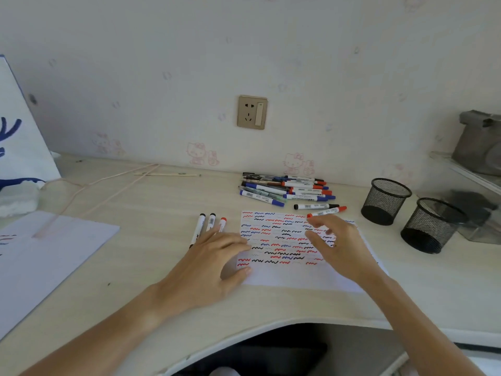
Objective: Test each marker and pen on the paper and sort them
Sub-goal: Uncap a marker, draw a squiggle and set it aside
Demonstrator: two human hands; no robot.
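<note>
A white paper [287, 278] covered in red, blue and black squiggles lies on the desk. My left hand [214, 256] rests flat at its left edge, fingers straight. Above the sheet hovers my right hand [336, 242], fingers loosely spread and holding nothing, its fingertips close to a red-capped marker [326, 211]. Just behind that lies a black-capped marker [315, 206]. A pile of several markers and pens [284, 189] sits further back. Three markers [210, 223], two black-capped and one red-capped, lie side by side left of the paper, partly under my left hand.
Two black mesh pen cups [385, 200] [431, 226] stand at the right. A larger white sheet [46, 256] and a white and blue bag [19, 147] are at the left. A cord [108, 185] runs across the desk. The curved front edge of the desk [271, 321] is near me.
</note>
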